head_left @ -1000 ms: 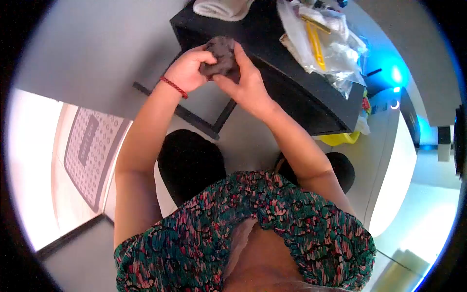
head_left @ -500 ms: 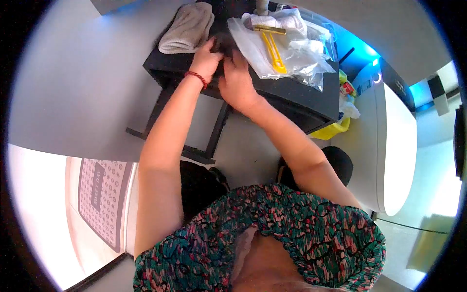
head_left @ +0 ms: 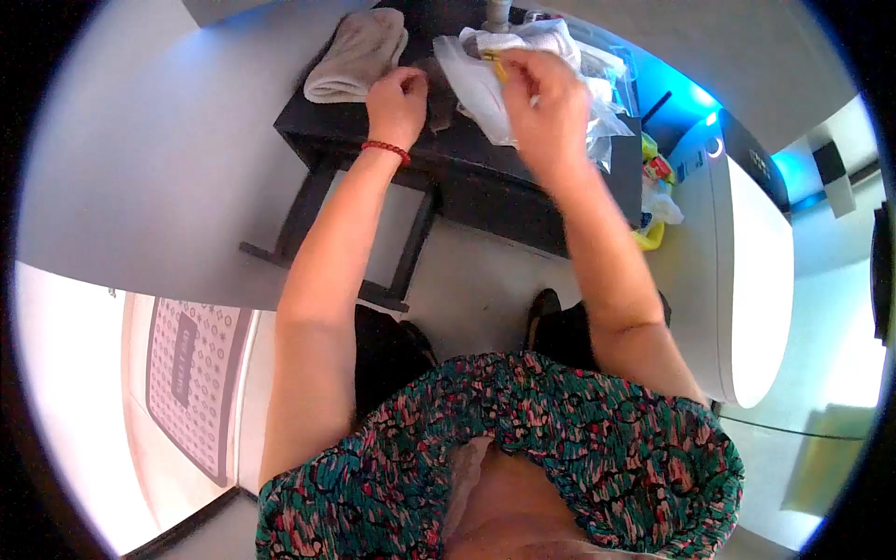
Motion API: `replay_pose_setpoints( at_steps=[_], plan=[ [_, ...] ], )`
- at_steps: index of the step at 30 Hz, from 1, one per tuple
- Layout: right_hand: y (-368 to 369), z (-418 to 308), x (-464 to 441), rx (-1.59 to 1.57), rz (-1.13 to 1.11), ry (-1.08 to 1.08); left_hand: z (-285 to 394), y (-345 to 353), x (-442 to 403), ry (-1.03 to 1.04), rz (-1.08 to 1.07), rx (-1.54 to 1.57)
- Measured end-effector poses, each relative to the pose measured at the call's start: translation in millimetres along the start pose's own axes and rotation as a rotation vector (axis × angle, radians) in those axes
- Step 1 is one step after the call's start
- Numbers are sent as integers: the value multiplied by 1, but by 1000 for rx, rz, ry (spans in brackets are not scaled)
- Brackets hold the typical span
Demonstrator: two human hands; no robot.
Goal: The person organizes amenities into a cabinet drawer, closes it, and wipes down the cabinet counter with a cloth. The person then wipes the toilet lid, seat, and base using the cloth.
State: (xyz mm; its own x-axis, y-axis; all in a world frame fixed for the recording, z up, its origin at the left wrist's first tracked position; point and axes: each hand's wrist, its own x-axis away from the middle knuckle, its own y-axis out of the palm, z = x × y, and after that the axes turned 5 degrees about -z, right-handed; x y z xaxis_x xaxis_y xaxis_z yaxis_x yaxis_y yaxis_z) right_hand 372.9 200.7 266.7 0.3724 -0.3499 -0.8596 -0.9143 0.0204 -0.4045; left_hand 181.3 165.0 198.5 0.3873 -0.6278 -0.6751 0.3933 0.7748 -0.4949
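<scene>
My right hand (head_left: 551, 117) is over the plastic bag (head_left: 457, 70), its fingers closed around a yellow razor (head_left: 501, 67). Only the razor's upper end shows; my fingers hide the rest. My left hand (head_left: 399, 105), with a red bracelet on its wrist, is closed in a pinch at the edge of a dark brown, thin, limp piece (head_left: 439, 98). That piece lies on the black cabinet top (head_left: 495, 168), and its kind is unclear. Just left of my left hand lies a folded grey-beige towel (head_left: 355, 61).
Below the top, a black drawer (head_left: 406, 271) is pulled out on the left. A white rounded appliance (head_left: 737, 280) stands at the right, with colourful packets (head_left: 658, 168) beside the cabinet. A patterned mat (head_left: 201, 373) is at lower left.
My right hand has left my left hand's side, moved right and taken hold of the yellow razor on the bag. My left hand stays near its place, now pinched.
</scene>
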Motion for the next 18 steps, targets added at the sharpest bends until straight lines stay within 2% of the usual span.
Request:
replay_pose_setpoints(
  at_steps=[1, 3, 4, 6, 7, 9, 14, 18],
  plan=[
    [5, 26, -9, 64, -22, 4, 16, -3, 2, -3, 6, -5],
    [20, 85, -16, 394, -217, -83, 51, -12, 5, -750, -288, 806],
    [28, 105, -19, 391, -216, -86, 60, -10, 6, -732, -380, 836],
    [37, 122, -25, 584, -469, -75, 66, -2, 3, -721, -539, 872],
    [40, 123, -23, 583, -471, -72, 68, 5, 4, -723, -541, 871],
    [50, 120, -17, 596, -530, 107, 73, 19, 4, -673, -492, 934],
    [54, 116, -10, 676, -504, 120, 74, 37, 6, -778, -420, 1155],
    [46, 118, -12, 566, -461, 86, 64, 39, 10, -873, -370, 1267]
  ],
)
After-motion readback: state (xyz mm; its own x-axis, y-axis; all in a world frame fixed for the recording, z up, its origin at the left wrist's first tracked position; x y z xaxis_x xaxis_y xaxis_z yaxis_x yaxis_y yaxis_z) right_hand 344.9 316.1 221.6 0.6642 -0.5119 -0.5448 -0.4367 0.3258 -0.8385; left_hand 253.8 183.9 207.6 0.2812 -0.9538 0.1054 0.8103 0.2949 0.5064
